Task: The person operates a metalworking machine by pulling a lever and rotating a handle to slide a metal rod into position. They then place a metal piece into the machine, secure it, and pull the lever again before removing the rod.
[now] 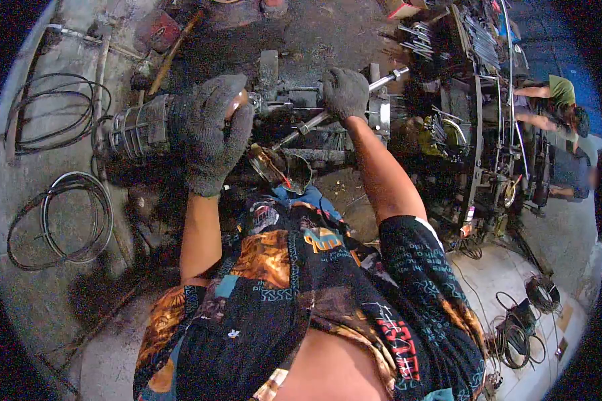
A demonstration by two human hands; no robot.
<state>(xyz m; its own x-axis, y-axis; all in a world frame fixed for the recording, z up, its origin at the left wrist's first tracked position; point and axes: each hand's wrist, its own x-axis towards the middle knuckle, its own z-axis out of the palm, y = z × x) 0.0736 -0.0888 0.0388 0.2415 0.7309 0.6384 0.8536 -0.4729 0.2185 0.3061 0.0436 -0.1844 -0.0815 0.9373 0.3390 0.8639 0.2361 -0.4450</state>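
My left hand (217, 130), in a dark grey knit glove, is curled beside the ribbed electric motor (140, 130). Its thumb and fingers come together, with a skin-coloured patch showing between them; I cannot tell what they hold. In a matching glove, my right hand (346, 93) is closed around a long metal lever bar (312, 123), which slants from lower left to upper right across the machine (291, 93). Below the bar, close to my body, sits an open metal container (297, 172) with a reddish-tipped item in it.
Coiled cables (77, 217) hang or lie along the left. On the right stands a metal rack (475, 140) with bundles of rods (418, 40). Another person (558, 110) is beyond it. More black cables (515, 334) lie at lower right.
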